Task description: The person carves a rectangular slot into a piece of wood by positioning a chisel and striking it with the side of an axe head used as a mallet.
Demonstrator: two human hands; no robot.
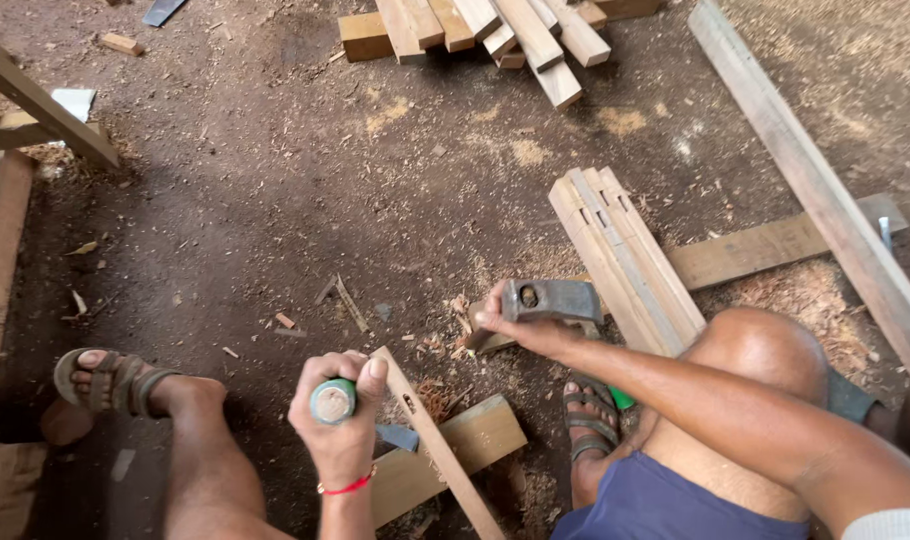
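My left hand [343, 420] is closed around a chisel with a green handle [332, 400], held upright over a thin wooden slat [437, 447]. The chisel's blade tip [399, 437] shows just left of the slat. The slat rests across a short wooden block [475, 440] on the ground. My right hand [520, 325] grips a hammer with a grey metal head [553, 298], raised a little above and to the right of the chisel. My sandalled feet [110, 380] [590, 415] sit either side of the work.
A bundle of mortised slats [625, 260] lies by my right knee, across a flat plank [765, 247]. A long beam [815, 180] runs along the right. More cut timber [485, 35] is stacked at the top. A wooden frame [15, 120] stands left. Sawdust and chips cover the dirt floor.
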